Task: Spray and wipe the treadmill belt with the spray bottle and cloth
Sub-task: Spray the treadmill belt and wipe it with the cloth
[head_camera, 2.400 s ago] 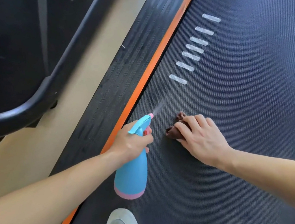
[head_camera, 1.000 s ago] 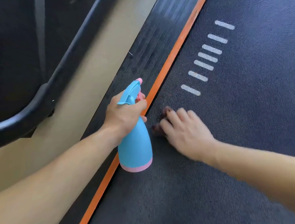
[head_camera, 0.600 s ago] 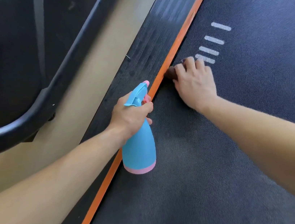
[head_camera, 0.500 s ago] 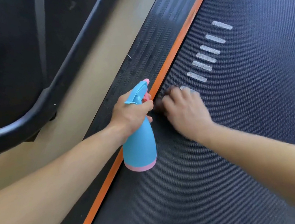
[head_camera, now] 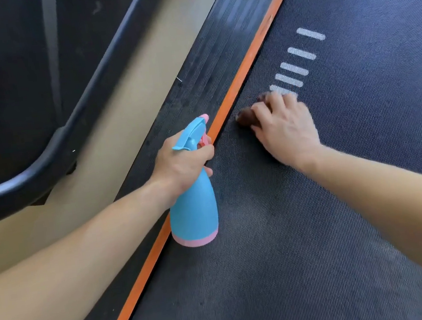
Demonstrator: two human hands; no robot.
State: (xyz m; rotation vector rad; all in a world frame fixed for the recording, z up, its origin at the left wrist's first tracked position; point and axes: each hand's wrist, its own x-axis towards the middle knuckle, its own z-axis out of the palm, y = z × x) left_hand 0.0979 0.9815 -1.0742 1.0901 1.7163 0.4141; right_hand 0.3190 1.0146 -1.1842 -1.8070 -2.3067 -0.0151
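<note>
Presently the treadmill belt [head_camera: 322, 225] is being wiped, not sprayed. A dark brown cloth [head_camera: 246, 118] lies bunched on the belt near its left edge, just inside the orange stripe [head_camera: 236, 94] and at the near end of a row of white bars [head_camera: 297, 66]. The right hand [head_camera: 285, 127] bears down on it, fingers close together over the wad; blur leaves it unsettled whether they pinch the cloth or merely press.

The left hand [head_camera: 180, 161] is clamped round the neck of the blue spray bottle [head_camera: 194, 211], held upright over the stripe, with its nozzle pointing up the belt.

Judgement: a wipe stroke is in hand. The next move calls for carrying the cloth across the wide remainder of the belt to the right, with fresh spray laid ahead of it.

No brand, label or lettering is legible on bottle or belt; the bars are the only marking.
</note>
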